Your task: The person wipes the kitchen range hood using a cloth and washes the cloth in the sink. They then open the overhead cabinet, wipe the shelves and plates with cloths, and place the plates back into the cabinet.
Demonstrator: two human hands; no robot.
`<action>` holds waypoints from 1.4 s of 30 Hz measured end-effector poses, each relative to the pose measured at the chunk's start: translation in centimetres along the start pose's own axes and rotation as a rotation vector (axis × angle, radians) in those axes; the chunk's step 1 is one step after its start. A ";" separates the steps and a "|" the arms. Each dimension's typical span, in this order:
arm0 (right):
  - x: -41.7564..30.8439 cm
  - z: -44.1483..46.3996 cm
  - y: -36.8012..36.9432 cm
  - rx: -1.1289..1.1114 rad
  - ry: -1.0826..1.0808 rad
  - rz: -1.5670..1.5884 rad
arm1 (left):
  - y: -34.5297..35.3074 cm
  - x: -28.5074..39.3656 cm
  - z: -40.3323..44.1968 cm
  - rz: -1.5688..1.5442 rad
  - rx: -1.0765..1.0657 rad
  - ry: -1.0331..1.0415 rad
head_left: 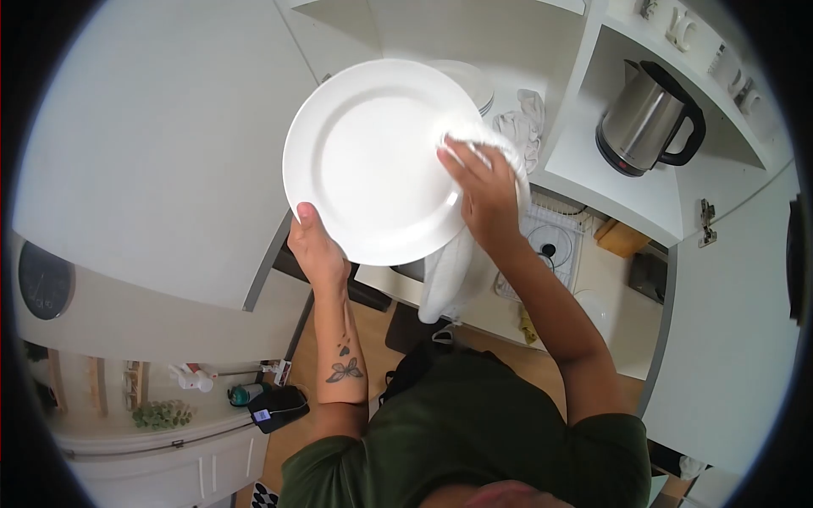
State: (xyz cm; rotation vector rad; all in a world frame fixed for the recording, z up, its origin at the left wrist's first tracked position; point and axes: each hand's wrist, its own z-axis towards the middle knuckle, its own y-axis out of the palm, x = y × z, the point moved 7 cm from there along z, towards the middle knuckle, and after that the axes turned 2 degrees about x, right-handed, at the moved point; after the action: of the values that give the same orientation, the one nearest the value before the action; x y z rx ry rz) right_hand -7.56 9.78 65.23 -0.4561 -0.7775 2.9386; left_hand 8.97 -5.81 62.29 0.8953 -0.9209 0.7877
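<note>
A round white plate (pixel 381 161) is held up in front of the open cupboard, its face turned toward me. My left hand (pixel 318 250) grips its lower left rim, thumb on the front and the other fingers hidden behind. At the plate's right side, my right hand (pixel 484 190) presses a white cloth (pixel 449 275) against the rim. The cloth hangs down below the plate and also shows to the right of my fingers. Behind the plate, a stack of white plates (pixel 470 83) stands on the cupboard shelf, partly hidden.
A crumpled cloth (pixel 523 127) lies on the shelf beside the stack. To the right, a steel kettle (pixel 648 118) stands in a compartment, with mugs (pixel 682 32) above. Below are a dish rack (pixel 555 241) and counter (pixel 622 339). Cupboard doors (pixel 737 330) hang open on both sides.
</note>
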 end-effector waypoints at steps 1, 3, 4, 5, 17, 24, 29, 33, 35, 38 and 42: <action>0.3 1.2 -0.4 0.039 -0.011 -0.047 | 0.3 -0.1 0.1 -0.002 -0.002 0.001; 0.3 3.1 -1.0 0.075 -0.017 -0.096 | 0.4 0.3 0.2 0.011 0.038 0.076; -0.1 4.1 -1.5 0.123 -0.053 -0.062 | 0.4 0.5 0.3 0.010 0.035 0.076; -0.6 4.7 -1.8 0.172 -0.088 -0.028 | 0.1 0.9 0.5 0.010 0.040 0.070; -6.4 -3.4 -0.1 -0.413 0.131 0.668 | 0.5 1.6 2.0 -0.083 0.305 0.204; -7.6 3.8 -4.4 -0.022 -0.033 0.301 | 4.9 0.1 -1.2 -0.116 0.110 0.046; -5.5 5.2 -1.0 0.038 -0.104 0.079 | 5.6 2.9 -2.4 -0.029 0.079 0.168; -0.4 4.8 -3.4 0.198 0.171 -0.241 | 4.8 4.1 -2.4 -0.147 0.101 0.224; 1.0 4.2 -4.3 0.235 0.183 -0.241 | 4.6 4.1 -2.6 -0.151 0.022 0.174; 4.4 2.7 -5.5 0.207 0.369 0.180 | 3.5 2.6 -2.0 -0.104 0.015 0.080; 8.9 0.5 -7.1 0.260 0.552 0.716 | 2.3 -0.8 -0.9 -0.152 0.001 -0.013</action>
State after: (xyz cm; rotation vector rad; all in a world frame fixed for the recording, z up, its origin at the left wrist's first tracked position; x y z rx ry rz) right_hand -16.23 16.93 66.75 -1.7165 -0.1664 3.1284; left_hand 7.01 -4.20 61.98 0.9609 -0.8532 0.6525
